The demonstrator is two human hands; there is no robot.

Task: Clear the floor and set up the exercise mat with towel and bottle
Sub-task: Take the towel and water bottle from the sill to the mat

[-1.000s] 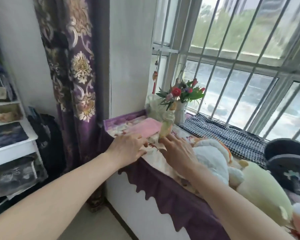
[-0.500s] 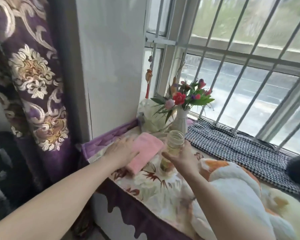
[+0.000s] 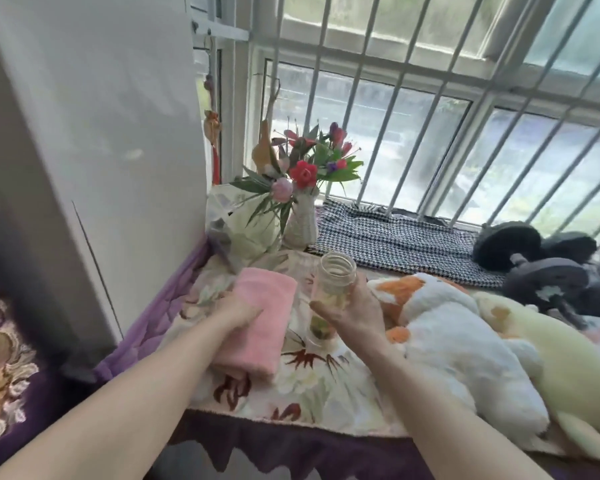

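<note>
On the window ledge (image 3: 312,386), my hands grip towel (image 3: 257,320) and bottle (image 3: 331,296); I should lift the open bottle upright.

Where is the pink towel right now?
In the head view, the pink towel lies folded on the flowery windowsill cover, left of the bottle, with the left hand gripping its near edge.

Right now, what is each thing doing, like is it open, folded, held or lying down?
Pink towel: folded, left hand on it.
Glass bottle: no lid, held by right hand.
Flower vase: upright.
White plush toy: lying down.
Dumbbells: lying on the sill.
</note>
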